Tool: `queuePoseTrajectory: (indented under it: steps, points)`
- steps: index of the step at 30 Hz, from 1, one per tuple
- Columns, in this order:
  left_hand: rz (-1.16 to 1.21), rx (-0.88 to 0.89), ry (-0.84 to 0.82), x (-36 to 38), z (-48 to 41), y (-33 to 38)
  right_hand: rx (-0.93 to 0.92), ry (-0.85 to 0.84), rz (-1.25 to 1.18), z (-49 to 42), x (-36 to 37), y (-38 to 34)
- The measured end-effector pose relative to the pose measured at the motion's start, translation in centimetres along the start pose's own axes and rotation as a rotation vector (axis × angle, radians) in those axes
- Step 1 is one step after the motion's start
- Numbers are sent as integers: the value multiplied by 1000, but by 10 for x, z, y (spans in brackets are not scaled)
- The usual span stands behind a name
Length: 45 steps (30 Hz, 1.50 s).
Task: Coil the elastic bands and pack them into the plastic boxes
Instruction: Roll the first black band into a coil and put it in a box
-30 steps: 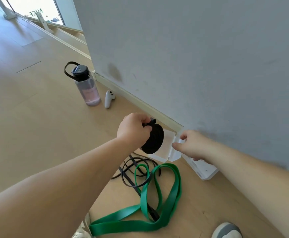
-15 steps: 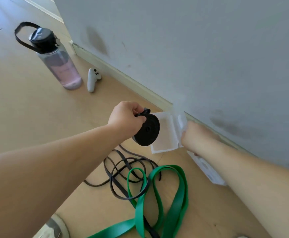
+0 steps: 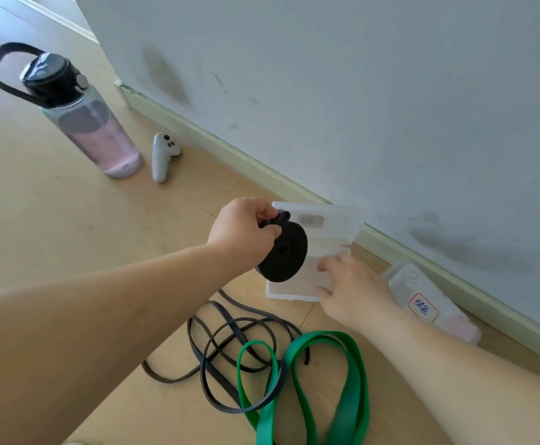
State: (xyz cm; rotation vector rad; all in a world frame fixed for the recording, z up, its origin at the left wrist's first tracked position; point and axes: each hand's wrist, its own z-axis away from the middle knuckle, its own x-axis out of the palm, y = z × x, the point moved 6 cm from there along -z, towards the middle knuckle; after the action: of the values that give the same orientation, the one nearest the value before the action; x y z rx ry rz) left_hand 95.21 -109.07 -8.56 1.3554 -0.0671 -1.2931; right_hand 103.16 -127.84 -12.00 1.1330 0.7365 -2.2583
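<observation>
Coiling is finished for one band only: my left hand (image 3: 246, 232) is gripping the coiled black band (image 3: 283, 255), fingers curled round its outer end, holding it upright just above the open plastic box (image 3: 290, 296). My right hand (image 3: 352, 289), blurred, is reaching over that box with fingers spread, holding nothing; whether it is touching the tray I cannot tell. Below both hands, the loose black band (image 3: 232, 322) and the green band (image 3: 355, 390) are lying uncoiled. A second box (image 3: 432, 303) is sitting just right of my right hand.
</observation>
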Motion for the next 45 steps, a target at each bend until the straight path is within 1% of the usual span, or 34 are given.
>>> queuePoseTrajectory:
  steps: [1,2,5,6,8,11,14,17,19,21,25,28,31,32,34,36,38,41,43,45]
  points:
    - [-23,23,0,-1,-3,1,36,-19,-6,0,8,5]
    - [-54,53,-3,-2,-8,4,61,1,-25,-1,12,9]
    - [-121,141,0,0,-25,14,53,126,-127,-6,11,13]
    - [-123,153,0,2,-31,17,44,182,-114,-8,7,13]
    - [-126,161,-21,11,-40,17,8,275,16,-14,-3,13]
    - [-117,174,-75,29,-45,14,-45,261,150,-31,-15,14]
    - [-115,206,-121,44,-42,15,-54,247,159,-40,-20,13]
    - [-120,234,-230,62,-39,15,-39,232,54,-39,-13,22]
    - [-177,263,-326,75,-35,13,-21,231,-41,-34,-7,32]
    - [-200,265,-361,82,-35,10,-28,236,-70,-28,1,40]
    - [-231,284,-372,93,-37,6,-40,226,-108,-27,9,46]
    - [-290,321,-370,104,-34,5,-16,232,-153,-32,9,47]
    - [-345,433,-299,106,-28,6,-26,325,-175,-35,4,47]
    - [-350,480,-271,103,-26,6,-33,366,-204,-36,2,49]
    - [-334,535,-244,100,-25,4,-33,398,-313,-39,4,54]
    - [-304,536,-272,103,-23,3,-22,417,-438,-40,9,58]
    - [-280,522,-302,108,-18,3,8,427,-507,-40,13,61]
    - [-216,467,-312,109,-22,2,48,393,-594,-41,15,63]
    - [-217,438,-330,109,-24,-1,58,378,-605,-41,13,63]
    - [-250,445,-352,111,-21,-4,54,358,-563,-39,15,60]
